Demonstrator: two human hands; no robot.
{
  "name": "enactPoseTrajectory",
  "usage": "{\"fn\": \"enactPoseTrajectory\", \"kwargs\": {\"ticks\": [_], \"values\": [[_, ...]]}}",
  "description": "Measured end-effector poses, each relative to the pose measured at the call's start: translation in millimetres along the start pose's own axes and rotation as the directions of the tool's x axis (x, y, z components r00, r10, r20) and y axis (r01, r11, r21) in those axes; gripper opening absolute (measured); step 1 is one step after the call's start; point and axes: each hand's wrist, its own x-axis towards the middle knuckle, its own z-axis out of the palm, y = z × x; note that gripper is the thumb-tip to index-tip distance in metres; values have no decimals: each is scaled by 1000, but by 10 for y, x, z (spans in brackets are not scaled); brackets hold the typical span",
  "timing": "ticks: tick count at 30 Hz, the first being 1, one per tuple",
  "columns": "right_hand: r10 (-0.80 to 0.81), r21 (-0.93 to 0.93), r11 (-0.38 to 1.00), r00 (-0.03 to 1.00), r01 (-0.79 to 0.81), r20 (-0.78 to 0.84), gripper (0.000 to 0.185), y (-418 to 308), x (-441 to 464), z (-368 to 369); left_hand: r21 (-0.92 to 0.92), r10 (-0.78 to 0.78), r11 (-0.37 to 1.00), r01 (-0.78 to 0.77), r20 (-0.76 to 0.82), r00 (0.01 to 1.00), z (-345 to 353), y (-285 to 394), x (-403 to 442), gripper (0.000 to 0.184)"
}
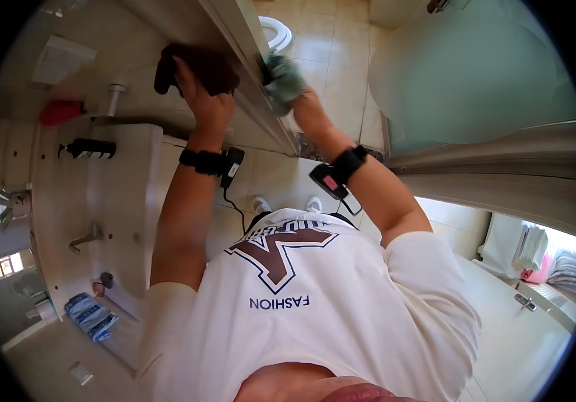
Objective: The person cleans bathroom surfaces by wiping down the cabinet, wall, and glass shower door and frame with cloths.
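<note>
My left hand [206, 104] is closed on a dark brown cloth [211, 67], pressed up to the wall beside a door frame [248, 63]. On the other side of that frame, my right hand [310, 110] grips a grey-green cloth [284, 80], which touches the frame's edge. Part of the right hand's fingers is hidden by the cloth. Both wrists carry strapped black devices with cables, one on the left [211, 162] and one on the right [338, 172].
At left is a washbasin counter [127, 181] with a faucet [86, 240], a black bottle [90, 149] and a blue packet [90, 316]. Beyond the frame stands a toilet [276, 33]. A frosted glass panel [462, 74] is at upper right; folded towels [532, 248] lie at far right.
</note>
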Motion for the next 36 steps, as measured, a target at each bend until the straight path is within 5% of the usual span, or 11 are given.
{"fn": "enactPoseTrajectory", "kwargs": {"ticks": [2,4,8,10,12,18,22,24,28,31,36], "values": [[287,122,947,952,-299,104,57,5,-189,-268,38,-131,991,126,203,970,-213,154,0,47],[354,932,189,906,-310,230,50,-120,-431,-437,-94,-302,939,331,241,922,-419,340,-71,44],[467,907,219,855,-359,226,53,-378,-798,-702,-127,-716,589,798,375,588,-591,396,-377,38],[529,913,189,821,-362,216,65,-437,-902,-734,38,-703,652,757,402,586,-611,455,-353,41],[531,912,165,813,-376,239,67,-504,-953,-750,-429,-856,-322,844,513,-66,-590,603,-171,43],[524,914,95,800,-395,292,71,-538,-1010,-727,-447,-632,-603,661,773,-54,-591,435,-443,41],[520,895,100,789,-435,326,80,-609,-986,-659,-324,-558,-586,743,826,-81,-599,682,-347,38],[486,880,85,790,-467,373,82,-664,-976,-565,-346,-481,-455,820,871,101,-559,723,-418,36],[426,784,176,764,-595,484,91,-594,-1036,-498,-192,-394,259,946,874,285,-364,983,-269,32],[445,782,124,738,-611,507,73,-495,-1121,-503,-200,-310,472,858,874,374,-263,969,-373,27],[575,818,100,704,-566,417,53,-488,-1137,-620,-226,-398,267,937,860,321,-217,1005,-421,22]]}}
